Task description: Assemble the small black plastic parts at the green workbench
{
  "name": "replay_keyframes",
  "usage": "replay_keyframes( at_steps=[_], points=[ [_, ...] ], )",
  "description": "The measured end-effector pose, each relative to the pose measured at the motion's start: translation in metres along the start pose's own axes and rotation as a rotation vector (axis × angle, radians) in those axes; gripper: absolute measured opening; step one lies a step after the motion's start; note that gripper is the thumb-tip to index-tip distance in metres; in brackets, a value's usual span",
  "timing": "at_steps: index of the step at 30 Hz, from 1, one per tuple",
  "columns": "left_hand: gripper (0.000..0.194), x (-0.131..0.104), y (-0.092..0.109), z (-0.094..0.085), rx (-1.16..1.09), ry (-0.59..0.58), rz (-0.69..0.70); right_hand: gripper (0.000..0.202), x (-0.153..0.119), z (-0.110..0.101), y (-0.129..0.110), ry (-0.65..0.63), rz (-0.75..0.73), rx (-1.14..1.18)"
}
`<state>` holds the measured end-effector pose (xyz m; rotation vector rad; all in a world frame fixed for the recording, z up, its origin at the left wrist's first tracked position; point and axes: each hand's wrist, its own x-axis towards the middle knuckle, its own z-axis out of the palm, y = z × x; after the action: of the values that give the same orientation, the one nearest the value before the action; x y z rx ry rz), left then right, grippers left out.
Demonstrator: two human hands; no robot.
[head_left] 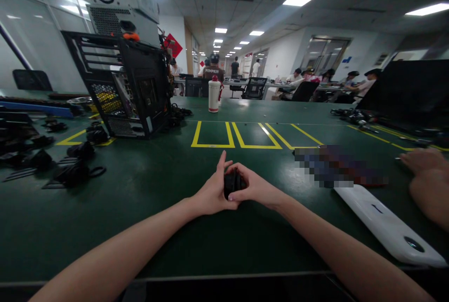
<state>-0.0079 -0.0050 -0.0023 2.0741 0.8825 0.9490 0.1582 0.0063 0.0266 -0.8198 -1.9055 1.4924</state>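
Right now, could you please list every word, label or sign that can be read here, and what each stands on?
"PUMPKIN": on the back of a person's dark shirt across the room.
Red diamond sign on the far wall: too blurred to read.
White bottle on the green table: no legible label.
Black object held in the left hand and right hand: no text visible.
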Motion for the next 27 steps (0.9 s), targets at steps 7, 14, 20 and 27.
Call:
replay_keyframes(
  at_steps=[7, 14, 20, 27],
  points=[
    [0.107, 0.004, -0.0039, 0.0012, -0.114, -0.058, -0.115, 0.045, 0.0007, -0.0021, 0.0019, 0.02, 0.075, -0.022],
    [0.097, 0.0035, -0.005, -0.0017, -0.21, 0.048, -0.148, 0.065, 0.0018, 0.0018, 0.0031, 0.16, -0.036, -0.231],
    [0.097, 0.0025, -0.0005, -0.0018, -0.151, 0.035, -0.27, 0.023, -0.0028, 0.0001, -0.0018, 0.29, -0.037, -0.536],
    [0.096, 0.003, -0.0007, -0.0015, -0.179, 0.013, -0.232, 0.015, -0.0051, 0.0017, -0.0024, 0.233, -0.085, -0.519]
  ],
)
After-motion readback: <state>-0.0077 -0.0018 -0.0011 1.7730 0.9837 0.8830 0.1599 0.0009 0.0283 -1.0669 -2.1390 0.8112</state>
